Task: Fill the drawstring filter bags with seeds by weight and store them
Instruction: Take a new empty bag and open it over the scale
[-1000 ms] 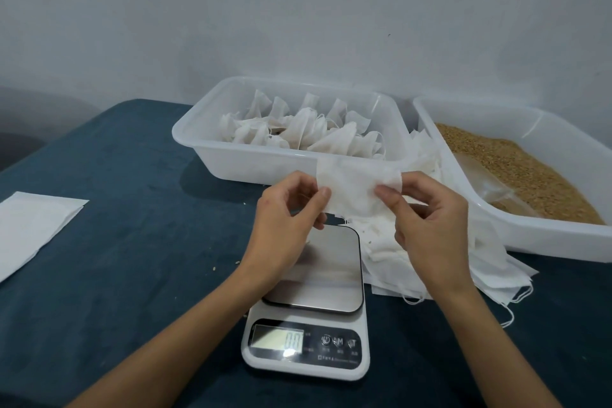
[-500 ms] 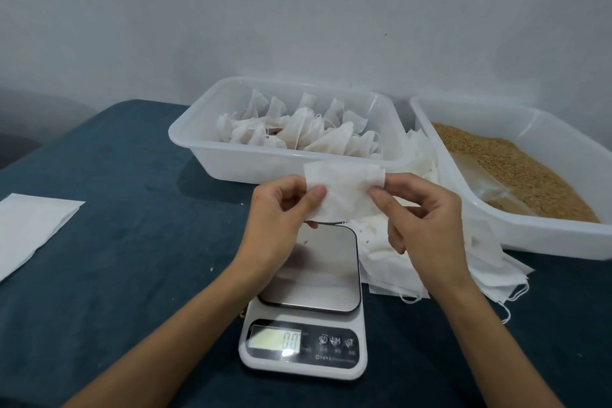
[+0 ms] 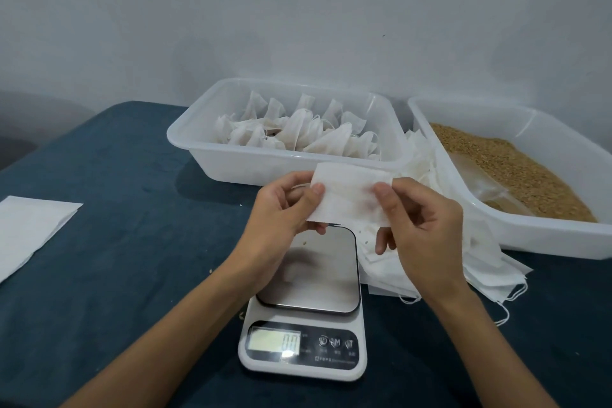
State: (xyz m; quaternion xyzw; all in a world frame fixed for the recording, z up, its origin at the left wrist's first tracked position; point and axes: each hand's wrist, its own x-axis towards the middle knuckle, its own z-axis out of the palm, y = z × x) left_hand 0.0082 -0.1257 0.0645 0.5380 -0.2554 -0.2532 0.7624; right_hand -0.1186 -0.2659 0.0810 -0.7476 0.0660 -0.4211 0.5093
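An empty white filter bag (image 3: 347, 197) is held flat above the scale, between both hands. My left hand (image 3: 281, 209) pinches its left edge with thumb and fingers. My right hand (image 3: 420, 225) pinches its right edge. Below them stands a white kitchen scale (image 3: 308, 315) with a steel plate; its display reads 0.0. A pile of empty filter bags (image 3: 480, 255) lies right of the scale. Brown seeds (image 3: 510, 166) fill the clear tub (image 3: 563, 238) at the right. Filled, tied bags (image 3: 298, 132) sit in the clear tub (image 3: 265, 169) behind the scale.
A flat white sheet (image 3: 29, 228) lies at the table's left edge. A clear plastic scoop or bag (image 3: 486, 189) rests in the seed tub. The dark blue tablecloth (image 3: 132, 242) carries a few stray seeds near the scale. A wall stands right behind the tubs.
Both hands have turned and spread the filter bag so it now lies wider and flatter between them, slightly lower toward the scale. Nothing else has moved.
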